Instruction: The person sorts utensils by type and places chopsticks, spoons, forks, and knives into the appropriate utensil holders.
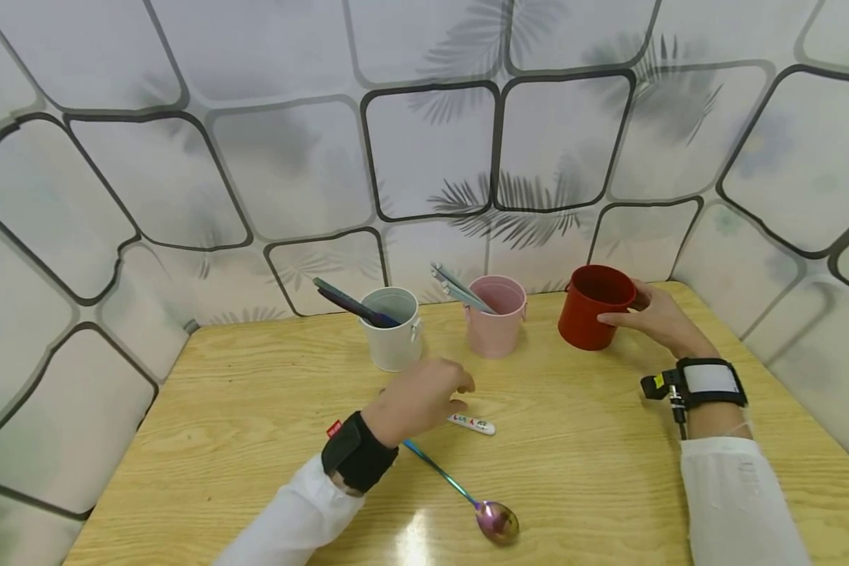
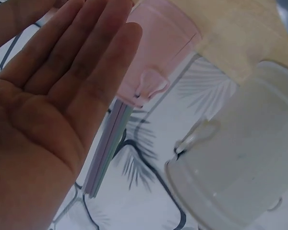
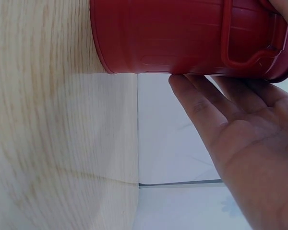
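At the back right of the table stands a red bucket (image 1: 589,314), upright. My right hand (image 1: 661,318) holds its right side, thumb toward the front and fingers behind; in the right wrist view the fingertips touch the red wall beside the wire handle (image 3: 225,38). My left hand (image 1: 424,397) hovers over the table's middle, fingers loosely bent and nothing in the palm. Beneath it lies a white printed handle (image 1: 472,424), its other end hidden by the hand. A spoon (image 1: 497,522) with a purple bowl and blue-green stem lies nearer, its far end under the left wrist.
A white bucket (image 1: 391,342) holding dark-handled utensils (image 1: 350,302) stands at the back. Right of it is a pink bucket (image 1: 494,334) with pale grey-green sticks (image 1: 456,287). A small red piece (image 1: 334,428) shows beside the left wristband. A patterned wall (image 1: 431,157) borders the table.
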Demonstrator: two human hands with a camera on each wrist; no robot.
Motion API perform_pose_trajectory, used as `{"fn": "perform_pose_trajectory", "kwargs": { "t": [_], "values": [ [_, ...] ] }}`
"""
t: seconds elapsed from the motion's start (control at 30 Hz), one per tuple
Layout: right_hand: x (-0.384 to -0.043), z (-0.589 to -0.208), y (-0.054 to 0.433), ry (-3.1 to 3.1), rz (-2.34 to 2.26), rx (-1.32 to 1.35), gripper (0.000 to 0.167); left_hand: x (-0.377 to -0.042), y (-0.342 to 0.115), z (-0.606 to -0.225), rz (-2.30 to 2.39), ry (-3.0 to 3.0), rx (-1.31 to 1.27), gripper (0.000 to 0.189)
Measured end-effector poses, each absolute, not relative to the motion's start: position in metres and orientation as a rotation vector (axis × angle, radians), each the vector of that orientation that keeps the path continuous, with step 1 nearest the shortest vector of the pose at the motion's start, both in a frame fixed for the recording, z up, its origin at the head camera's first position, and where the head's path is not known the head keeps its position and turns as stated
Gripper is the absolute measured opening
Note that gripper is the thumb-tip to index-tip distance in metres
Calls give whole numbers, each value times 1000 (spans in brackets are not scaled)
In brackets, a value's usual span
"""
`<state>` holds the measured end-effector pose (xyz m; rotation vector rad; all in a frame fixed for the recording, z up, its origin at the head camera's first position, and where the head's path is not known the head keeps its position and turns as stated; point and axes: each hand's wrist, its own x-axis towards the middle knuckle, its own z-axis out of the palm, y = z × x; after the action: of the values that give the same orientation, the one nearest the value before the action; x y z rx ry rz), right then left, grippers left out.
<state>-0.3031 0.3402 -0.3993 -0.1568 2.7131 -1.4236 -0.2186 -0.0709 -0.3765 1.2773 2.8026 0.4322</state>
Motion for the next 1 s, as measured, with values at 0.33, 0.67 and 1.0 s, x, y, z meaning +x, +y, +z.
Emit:
{"fn": "perform_pose_trajectory", "kwargs": {
  "t": [0.33,0.67,1.0],
  "values": [
    [-303,-400,341,2730,-1390,-162,83,-224,-67,-393,295,2806,1288,16],
    [-301,-400,341,2718,-1402,-174,85,-223,-67,-398,274,2808,1276,21],
    [-301,-398,340,2712,-1399,-167,88,-224,-70,-402,327,2799,1263,10]
  ]
}}
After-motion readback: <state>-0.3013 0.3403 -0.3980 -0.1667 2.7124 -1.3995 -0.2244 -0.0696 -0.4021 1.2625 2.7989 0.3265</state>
